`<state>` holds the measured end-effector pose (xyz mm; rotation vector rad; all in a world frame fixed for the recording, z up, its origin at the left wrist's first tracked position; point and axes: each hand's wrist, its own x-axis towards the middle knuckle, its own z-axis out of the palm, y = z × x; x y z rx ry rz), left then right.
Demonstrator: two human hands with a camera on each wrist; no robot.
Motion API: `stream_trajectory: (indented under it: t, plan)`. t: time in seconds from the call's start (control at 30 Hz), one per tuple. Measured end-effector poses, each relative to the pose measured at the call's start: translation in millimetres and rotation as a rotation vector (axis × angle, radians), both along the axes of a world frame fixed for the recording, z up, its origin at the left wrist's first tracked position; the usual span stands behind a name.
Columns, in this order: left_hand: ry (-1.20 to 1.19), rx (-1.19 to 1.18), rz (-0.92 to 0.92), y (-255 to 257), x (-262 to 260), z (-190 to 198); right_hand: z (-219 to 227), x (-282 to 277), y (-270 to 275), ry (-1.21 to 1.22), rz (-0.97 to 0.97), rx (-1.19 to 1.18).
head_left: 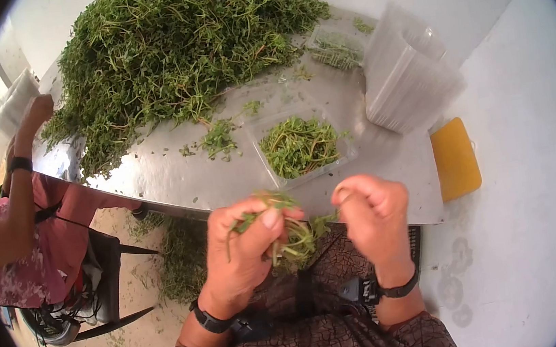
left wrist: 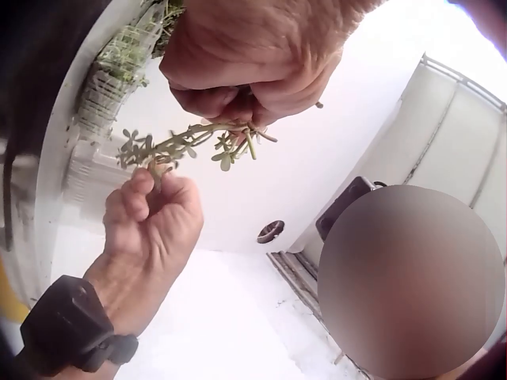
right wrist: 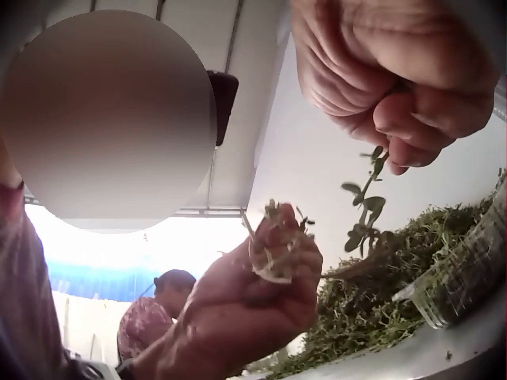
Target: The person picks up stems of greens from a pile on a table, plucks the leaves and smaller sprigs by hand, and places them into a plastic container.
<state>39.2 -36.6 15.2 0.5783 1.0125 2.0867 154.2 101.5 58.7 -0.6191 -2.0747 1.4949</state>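
Note:
A small bunch of green stems (head_left: 293, 244) is gripped in the left hand (head_left: 236, 254), over the person's lap in front of the table. Close to its right, the right hand (head_left: 376, 220) pinches a bit of greenery between thumb and finger. In the left wrist view a leafy sprig (left wrist: 186, 142) spans from the left hand (left wrist: 253, 55) to the right hand's fingertips (left wrist: 154, 170). The right wrist view has a sprig (right wrist: 366, 206) hanging below the right hand (right wrist: 404, 79). Beyond the hands stands a clear tray (head_left: 302, 147) filled with cut greens.
A large heap of greens (head_left: 175, 55) covers the table's (head_left: 176, 178) far left. At the right are stacked clear containers (head_left: 407, 76), a smaller filled container (head_left: 336, 49) and a yellow object (head_left: 456, 159). Another person (head_left: 18, 237) sits at the left; more greens (head_left: 185, 259) lie below.

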Motion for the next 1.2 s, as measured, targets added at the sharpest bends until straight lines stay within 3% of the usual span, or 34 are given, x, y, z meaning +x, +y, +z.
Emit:
stream_trajectory:
  t: [0.07,0.17,0.23,0.53,0.6,0.67,0.73,0.8,0.97,1.07,1.2]
  plan:
    - [0.152,0.129,0.105,-6,-8,0,8,0,5,-0.040,-0.096,-0.101]
    - [0.080,0.054,0.109,-11,-11,5,21,-4,10,0.077,-0.219,0.038]
    - [-0.087,0.038,0.115,-9,-11,2,25,-12,18,0.094,-0.214,0.076]
    - [-0.177,-0.013,0.096,-6,-17,-4,-14,-57,59,0.047,-0.151,0.305]
    - [-0.173,-0.024,0.098,-6,-18,-5,-23,-62,63,0.044,-0.054,0.677]
    - [-0.170,-0.036,0.103,-6,-20,-5,-13,-55,60,-0.008,-0.023,0.652]
    - [-0.115,-0.047,0.086,-7,-21,-4,-3,-51,53,-0.029,-0.139,0.494]
    - [-0.112,-0.050,0.079,-5,-22,-5,-5,-43,55,0.011,-0.144,0.540]
    - [-0.084,-0.065,0.039,1,-24,6,13,-26,30,0.021,0.037,0.152]
    - [-0.019,-0.144,0.066,5,-32,10,13,-24,23,0.047,0.159,0.160]
    - [-0.006,-0.037,0.166,14,-42,21,11,-23,30,0.088,0.085,0.258]
